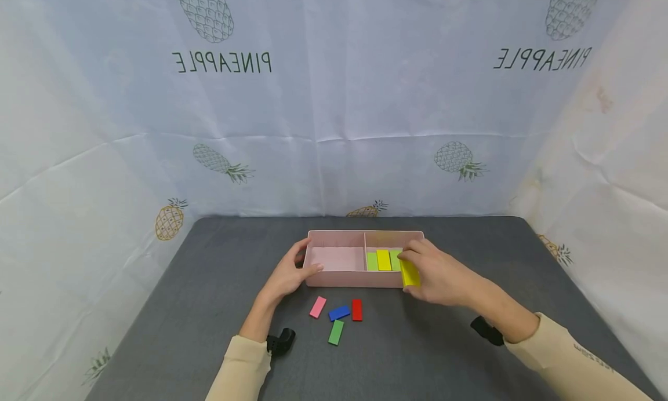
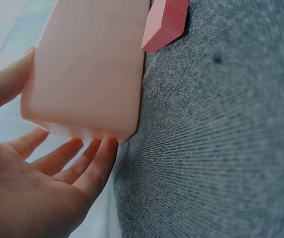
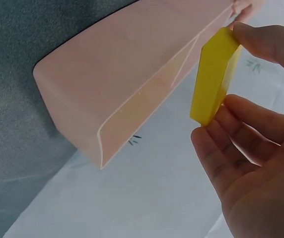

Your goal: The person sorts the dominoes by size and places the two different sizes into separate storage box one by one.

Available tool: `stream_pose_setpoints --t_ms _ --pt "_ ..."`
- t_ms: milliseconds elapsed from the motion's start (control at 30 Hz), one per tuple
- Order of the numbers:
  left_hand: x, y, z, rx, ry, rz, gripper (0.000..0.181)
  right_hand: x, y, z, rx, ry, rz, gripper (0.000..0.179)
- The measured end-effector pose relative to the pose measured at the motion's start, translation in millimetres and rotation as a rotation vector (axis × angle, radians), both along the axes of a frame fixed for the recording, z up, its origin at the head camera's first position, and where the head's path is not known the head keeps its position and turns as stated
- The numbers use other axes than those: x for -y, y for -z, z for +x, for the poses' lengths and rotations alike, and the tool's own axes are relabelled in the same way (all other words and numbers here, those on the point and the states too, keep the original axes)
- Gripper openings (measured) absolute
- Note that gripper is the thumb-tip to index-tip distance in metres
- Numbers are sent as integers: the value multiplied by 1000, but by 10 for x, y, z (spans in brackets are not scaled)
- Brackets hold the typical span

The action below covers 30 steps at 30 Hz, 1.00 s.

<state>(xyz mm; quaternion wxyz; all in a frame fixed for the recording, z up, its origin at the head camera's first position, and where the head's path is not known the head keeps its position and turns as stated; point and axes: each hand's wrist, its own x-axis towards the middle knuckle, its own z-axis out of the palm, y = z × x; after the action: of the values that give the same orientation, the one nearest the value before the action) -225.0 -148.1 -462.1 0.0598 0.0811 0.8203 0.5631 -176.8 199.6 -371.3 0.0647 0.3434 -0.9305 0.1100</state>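
Observation:
A pink two-compartment box (image 1: 355, 280) stands on the dark table. My left hand (image 1: 287, 275) grips its left end, thumb at the front rim and fingers round the end wall (image 2: 85, 94). My right hand (image 1: 440, 275) pinches a yellow block (image 3: 212, 82) between thumb and fingertips, held upright by the box's front right corner and above the rim. In the right compartment lie a yellow block (image 1: 383, 260) and light green blocks (image 1: 372, 261) on either side of it. The bare pink floor of the left compartment shows.
In front of the box lie a pink block (image 1: 317, 307), a blue block (image 1: 339, 313), a red block (image 1: 357, 310) and a green block (image 1: 336, 332). A white pineapple-print cloth (image 1: 334, 175) hangs behind the table (image 1: 235, 244) and at both sides.

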Motion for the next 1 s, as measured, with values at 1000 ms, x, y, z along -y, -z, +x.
stream_pose_setpoints --t_ms 1000 --pt "-50 -193 109 3 3 13 78 -133 88 -599 151 83 2 55"
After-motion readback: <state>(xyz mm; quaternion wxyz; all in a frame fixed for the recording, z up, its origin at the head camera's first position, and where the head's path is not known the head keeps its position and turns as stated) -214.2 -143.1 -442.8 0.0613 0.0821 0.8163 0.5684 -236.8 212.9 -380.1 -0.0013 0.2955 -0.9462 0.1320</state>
